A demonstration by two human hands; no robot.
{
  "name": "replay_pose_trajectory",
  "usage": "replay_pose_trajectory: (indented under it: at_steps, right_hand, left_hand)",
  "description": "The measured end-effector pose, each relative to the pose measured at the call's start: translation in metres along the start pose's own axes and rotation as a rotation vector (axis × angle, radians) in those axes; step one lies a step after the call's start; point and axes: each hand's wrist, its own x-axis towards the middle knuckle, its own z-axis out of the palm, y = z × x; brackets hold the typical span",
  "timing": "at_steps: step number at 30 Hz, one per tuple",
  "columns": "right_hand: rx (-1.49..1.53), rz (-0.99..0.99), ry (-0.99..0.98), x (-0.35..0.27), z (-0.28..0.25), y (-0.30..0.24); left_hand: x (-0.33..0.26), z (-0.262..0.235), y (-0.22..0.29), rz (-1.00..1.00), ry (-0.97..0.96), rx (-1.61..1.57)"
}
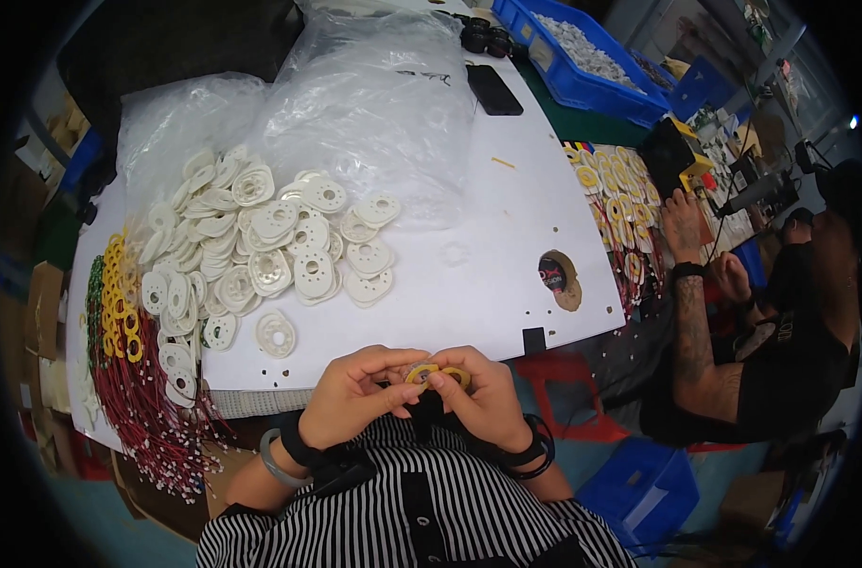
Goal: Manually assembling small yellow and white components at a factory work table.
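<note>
Just past the table's near edge, my left hand (355,396) and my right hand (480,398) meet in front of my striped shirt. Between the thumbs and fingertips of both is a small yellow ring-shaped part (418,375); its centre is mostly covered by the fingers. Beyond the hands a single white plastic disc (277,335) with a centre hole lies apart from a large heap of like white plates (270,227). To the left lie stacked yellow rings (119,293) with red wires (152,407) that end in small white connectors and hang over the edge.
Clear plastic bags (365,114) lie behind the heap on the white tabletop (488,275). A black phone (494,90) and a blue crate (582,57) are farther back. At right, a co-worker's arm (691,312) reaches toward rows of yellow-and-white parts (620,185). The tabletop has a hole (565,281).
</note>
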Motion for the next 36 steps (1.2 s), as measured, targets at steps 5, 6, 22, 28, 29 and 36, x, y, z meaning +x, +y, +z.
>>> replay_pose_trajectory:
  at_steps: [5, 6, 22, 28, 29, 36]
  right_hand:
    - [-0.058, -0.014, 0.034, -0.005, 0.001, -0.006]
    - [-0.059, -0.013, 0.035, -0.005, 0.0, -0.005]
    - [0.034, -0.12, 0.076, -0.015, 0.003, -0.002]
    - [-0.057, -0.106, 0.074, -0.013, 0.005, -0.004]
    - [-0.067, -0.108, 0.082, -0.013, 0.006, -0.003]
    - [-0.057, -0.105, 0.087, -0.013, 0.009, -0.004]
  left_hand:
    - [-0.002, 0.001, 0.0, 0.016, -0.006, 0.038]
    - [-0.002, 0.001, -0.001, 0.018, -0.005, 0.054]
    - [-0.003, 0.003, -0.005, -0.037, 0.001, -0.061]
    - [-0.005, 0.003, -0.007, -0.015, 0.016, -0.066]
    - [-0.006, 0.003, -0.006, -0.008, 0.015, -0.064]
    - [-0.008, 0.005, -0.006, 0.034, 0.036, -0.039]
